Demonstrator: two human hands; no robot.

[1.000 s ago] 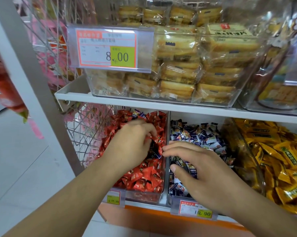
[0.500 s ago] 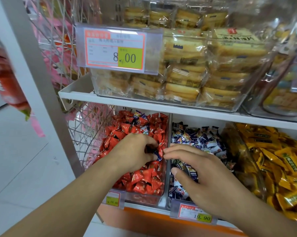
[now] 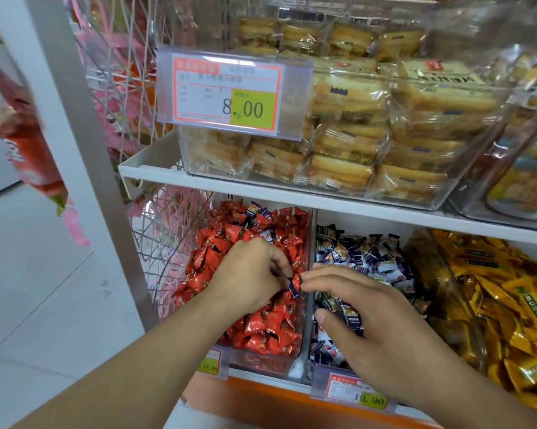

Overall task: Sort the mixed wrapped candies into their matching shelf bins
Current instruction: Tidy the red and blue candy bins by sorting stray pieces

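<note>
Left hand [image 3: 251, 274] pinches a blue candy [image 3: 292, 284] over the red bin [image 3: 292, 363]; I see right hand [image 3: 375, 317] spread flat above the white shelf [image 3: 174, 178].

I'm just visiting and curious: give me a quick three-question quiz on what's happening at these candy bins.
1. True or false: the left hand pinches a blue-wrapped candy over the red candy bin.
2. Which bin lies under the right hand: A red, B blue-and-white, C yellow?
3. What price shows on the upper tag?

Key: 1 true; 2 B; 3 8.00
</note>
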